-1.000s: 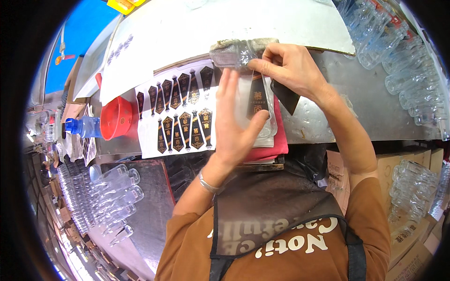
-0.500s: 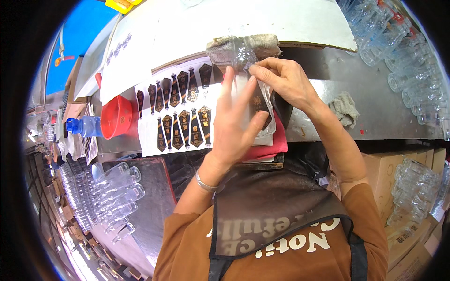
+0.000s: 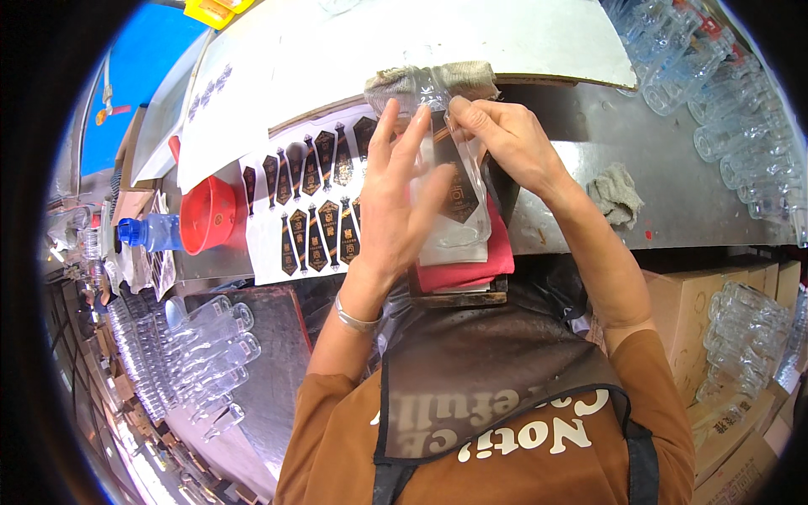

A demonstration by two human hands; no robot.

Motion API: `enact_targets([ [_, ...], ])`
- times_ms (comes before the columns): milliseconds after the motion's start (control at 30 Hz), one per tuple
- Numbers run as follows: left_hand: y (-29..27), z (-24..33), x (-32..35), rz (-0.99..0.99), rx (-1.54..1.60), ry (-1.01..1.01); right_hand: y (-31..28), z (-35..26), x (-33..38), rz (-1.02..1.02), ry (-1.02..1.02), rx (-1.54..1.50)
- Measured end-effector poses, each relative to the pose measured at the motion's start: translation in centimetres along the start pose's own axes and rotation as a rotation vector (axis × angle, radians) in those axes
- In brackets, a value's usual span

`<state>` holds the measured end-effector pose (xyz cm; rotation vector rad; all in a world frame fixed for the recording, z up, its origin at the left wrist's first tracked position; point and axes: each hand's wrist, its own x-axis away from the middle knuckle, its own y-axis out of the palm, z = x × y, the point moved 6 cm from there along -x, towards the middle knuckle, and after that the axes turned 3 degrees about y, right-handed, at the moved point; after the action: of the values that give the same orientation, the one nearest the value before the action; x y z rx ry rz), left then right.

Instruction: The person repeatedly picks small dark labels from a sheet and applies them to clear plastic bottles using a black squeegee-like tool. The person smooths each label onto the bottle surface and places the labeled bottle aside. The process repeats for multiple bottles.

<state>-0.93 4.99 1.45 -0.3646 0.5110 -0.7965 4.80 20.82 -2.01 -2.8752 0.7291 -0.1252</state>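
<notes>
One clear, flat-sided bottle (image 3: pixel 454 229) lies lengthwise in front of the person, its base toward the body and its neck across a rolled grey-beige cloth (image 3: pixel 474 77). A black tapered label with gold-orange marks (image 3: pixel 454 187) shows on the bottle's body. The bare left hand (image 3: pixel 396 189) is at the bottle's left side, its fingers apart, index and middle pointing up toward the neck and the blurred thumb reaching over the body; whether it touches the bottle cannot be told. The bare right hand (image 3: pixel 509 139) is at the bottle's right shoulder, thumb and bent forefinger close together near the edge; whether they are clamped on anything cannot be told. Below the bottle's base are a folded white layer (image 3: pixel 454 255) and a pinkish-red cloth (image 3: pixel 484 268). To the left, a white sheet (image 3: pixel 268 263) bears two rows of black tapered labels (image 3: pixel 316 231), and beyond it stand a round red plastic bowl (image 3: pixel 209 215) and a clear plastic bottle with a blue cap (image 3: pixel 160 231). To the right, a crumpled grey rag (image 3: pixel 616 196) lies on the shiny metal surface (image 3: pixel 581 227), near the many clear bottles (image 3: pixel 741 143) at the far right side. A silver-coloured bracelet (image 3: pixel 355 316) circles the left wrist.
</notes>
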Motion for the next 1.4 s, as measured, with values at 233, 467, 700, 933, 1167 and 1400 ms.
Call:
enact_targets([
  [233,0.2,-0.6,0.3,-0.008,0.014,0.024,0.1,-1.1,0.8,0.008,-0.01,0.137],
  [467,0.2,-0.7,0.5,0.0,0.039,0.036,0.2,-1.3,0.9,0.023,-0.021,0.145],
  [700,0.3,-0.7,0.4,0.009,-0.016,0.043,0.1,-1.4,0.9,0.021,-0.02,0.152],
  [933,0.3,-2.0,1.4,0.06,0.225,-0.056,0.1,0.6,2.2,-0.146,0.073,-0.042],
  [1167,0.5,-2.5,4.3,-0.062,0.559,-0.331,0.6,2.1,8.1,-0.153,0.155,-0.101],
  [1400,1.0,-2.6,4.2,-0.027,0.644,-0.324,0.9,1.6,8.0,-0.02,0.107,-0.032],
])
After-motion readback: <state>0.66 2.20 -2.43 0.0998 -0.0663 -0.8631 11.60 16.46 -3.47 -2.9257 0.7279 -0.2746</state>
